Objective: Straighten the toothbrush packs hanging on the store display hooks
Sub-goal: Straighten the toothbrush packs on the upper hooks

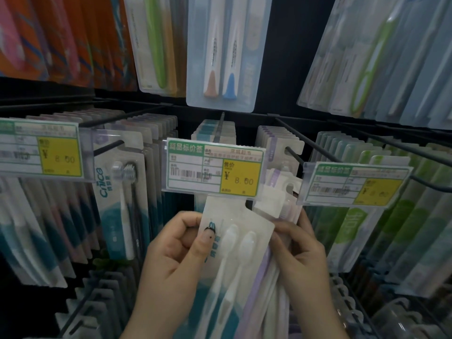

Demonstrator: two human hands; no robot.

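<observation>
Both hands low centre of frame, working one bunch of packs. Left hand [176,248] pinches the left edge of the front white two-brush toothbrush pack [234,238], thumb on its face, fingers curled behind. Right hand [300,250] wraps the bunch of purple-edged packs [264,285] just behind it, closed on their right side. Likely reason: holding the stack square while the front pack's hang notch gets lined up.

The pack top is tilted, sitting just under the centre price tag [215,167]; I can't tell if it's on a hook.

Obstacles: the price tag holder overhangs the pack top and hides the hook tip. Right price tag [354,183] crowds the right hand. The bare hook [292,154] at centre right carries more purple packs, close behind. Neighbouring rows hang touching on both sides, so there's little lateral room.
</observation>
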